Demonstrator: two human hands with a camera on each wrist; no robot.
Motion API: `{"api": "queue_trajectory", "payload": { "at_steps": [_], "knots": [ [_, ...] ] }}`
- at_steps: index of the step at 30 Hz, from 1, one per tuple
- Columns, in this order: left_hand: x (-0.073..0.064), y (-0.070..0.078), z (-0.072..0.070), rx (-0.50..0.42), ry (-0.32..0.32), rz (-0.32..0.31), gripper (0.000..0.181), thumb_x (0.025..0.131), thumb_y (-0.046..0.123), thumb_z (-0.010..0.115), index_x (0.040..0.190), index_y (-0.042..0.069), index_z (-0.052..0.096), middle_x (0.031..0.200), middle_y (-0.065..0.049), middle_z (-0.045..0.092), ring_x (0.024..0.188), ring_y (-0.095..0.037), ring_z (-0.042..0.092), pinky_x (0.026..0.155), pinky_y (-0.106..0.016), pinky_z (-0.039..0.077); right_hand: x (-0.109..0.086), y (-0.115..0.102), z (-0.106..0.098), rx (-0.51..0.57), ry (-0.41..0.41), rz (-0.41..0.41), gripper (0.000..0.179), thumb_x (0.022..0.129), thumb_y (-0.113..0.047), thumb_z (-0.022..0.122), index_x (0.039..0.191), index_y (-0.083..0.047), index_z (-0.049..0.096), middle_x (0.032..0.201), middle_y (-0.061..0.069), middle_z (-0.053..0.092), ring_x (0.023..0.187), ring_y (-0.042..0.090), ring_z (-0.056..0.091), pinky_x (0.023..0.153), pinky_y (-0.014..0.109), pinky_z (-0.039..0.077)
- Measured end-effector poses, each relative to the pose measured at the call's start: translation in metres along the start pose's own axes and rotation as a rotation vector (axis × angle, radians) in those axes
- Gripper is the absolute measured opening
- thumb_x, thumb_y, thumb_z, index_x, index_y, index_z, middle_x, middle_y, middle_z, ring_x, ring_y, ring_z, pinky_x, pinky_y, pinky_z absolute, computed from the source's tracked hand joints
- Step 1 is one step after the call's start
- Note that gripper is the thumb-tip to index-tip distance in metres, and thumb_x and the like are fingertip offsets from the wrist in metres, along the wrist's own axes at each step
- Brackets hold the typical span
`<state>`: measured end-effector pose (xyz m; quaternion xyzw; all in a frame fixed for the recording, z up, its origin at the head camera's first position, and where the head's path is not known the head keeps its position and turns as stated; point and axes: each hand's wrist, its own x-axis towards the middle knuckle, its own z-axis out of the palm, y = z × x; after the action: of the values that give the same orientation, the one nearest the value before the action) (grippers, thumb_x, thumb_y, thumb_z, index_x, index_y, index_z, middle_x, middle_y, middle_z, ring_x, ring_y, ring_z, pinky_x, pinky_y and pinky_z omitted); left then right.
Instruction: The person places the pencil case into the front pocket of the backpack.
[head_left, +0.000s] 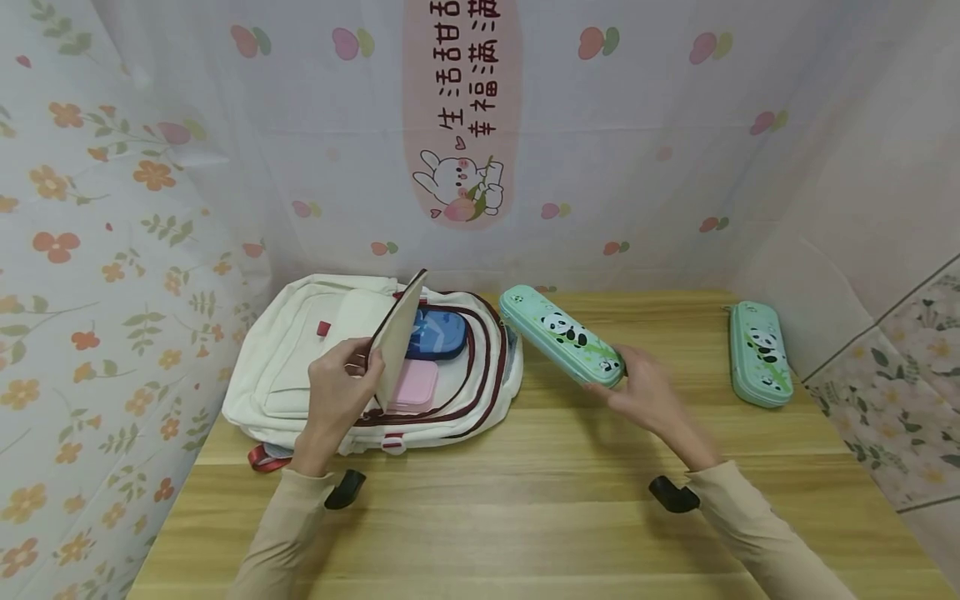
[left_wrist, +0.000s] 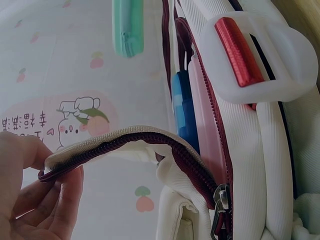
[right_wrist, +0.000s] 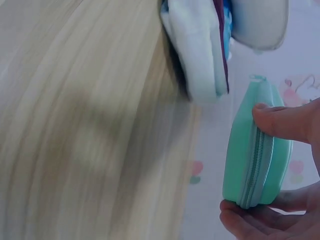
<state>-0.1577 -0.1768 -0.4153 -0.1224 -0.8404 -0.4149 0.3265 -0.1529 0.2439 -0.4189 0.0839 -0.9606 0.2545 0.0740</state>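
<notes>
A white backpack (head_left: 300,333) with dark red zippers lies on the table, its front pocket unzipped. My left hand (head_left: 341,379) pinches the edge of the pocket's flap (left_wrist: 125,142) and holds it raised. Inside the pocket are a blue case (head_left: 438,333) and a pink item (head_left: 415,383). My right hand (head_left: 641,392) grips one end of a mint-green pencil case (head_left: 562,333) with a panda print, tilted above the table just right of the backpack. In the right wrist view, thumb and fingers lie across its zippered side (right_wrist: 256,160).
A second mint-green panda pencil case (head_left: 761,354) lies at the table's right side. The wooden table (head_left: 525,517) meets a printed curtain (head_left: 315,167) at the back and left. A white buckle (left_wrist: 260,57) and a zipper pull (left_wrist: 220,205) sit by the pocket opening.
</notes>
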Motion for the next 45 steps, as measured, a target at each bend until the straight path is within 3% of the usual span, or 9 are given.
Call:
{"api": "queue_trajectory", "payload": {
  "at_steps": [7, 25, 38, 45],
  "knots": [
    [0.000, -0.001, 0.001, 0.001, 0.000, -0.003, 0.017, 0.085, 0.001, 0.070, 0.099, -0.008, 0.073, 0.081, -0.018, 0.074, 0.064, -0.026, 0.070, 0.061, -0.006, 0.049, 0.005, -0.024, 0.013, 0.026, -0.022, -0.086, 0.072, 0.080, -0.029, 0.085, 0.133, 0.010, 0.055, 0.125, 0.028, 0.064, 0.102, 0.037, 0.062, 0.083, 0.051, 0.052],
    [0.002, 0.002, -0.001, 0.001, 0.005, 0.011, 0.017, 0.085, 0.001, 0.070, 0.099, -0.007, 0.073, 0.083, -0.018, 0.074, 0.065, -0.025, 0.070, 0.063, -0.002, 0.047, 0.014, -0.053, 0.041, 0.100, -0.127, -0.195, 0.074, 0.077, -0.028, 0.086, 0.136, 0.008, 0.056, 0.129, 0.025, 0.064, 0.118, 0.040, 0.061, 0.100, 0.056, 0.050],
    [0.011, 0.008, -0.003, 0.027, 0.025, 0.046, 0.016, 0.086, 0.000, 0.069, 0.100, -0.009, 0.073, 0.084, -0.018, 0.074, 0.066, -0.026, 0.070, 0.063, -0.006, 0.049, 0.019, -0.059, 0.051, 0.201, -0.113, -0.194, 0.074, 0.076, -0.022, 0.088, 0.138, 0.003, 0.057, 0.124, 0.022, 0.061, 0.112, 0.037, 0.059, 0.095, 0.053, 0.053],
    [0.014, 0.013, -0.002, 0.002, 0.006, 0.013, 0.017, 0.087, 0.001, 0.069, 0.101, -0.008, 0.073, 0.087, -0.019, 0.074, 0.068, -0.026, 0.070, 0.065, 0.000, 0.045, 0.025, -0.063, 0.059, 0.369, -0.119, -0.164, 0.073, 0.076, -0.017, 0.088, 0.136, 0.006, 0.052, 0.129, 0.022, 0.063, 0.116, 0.040, 0.065, 0.099, 0.050, 0.055]
  ]
}}
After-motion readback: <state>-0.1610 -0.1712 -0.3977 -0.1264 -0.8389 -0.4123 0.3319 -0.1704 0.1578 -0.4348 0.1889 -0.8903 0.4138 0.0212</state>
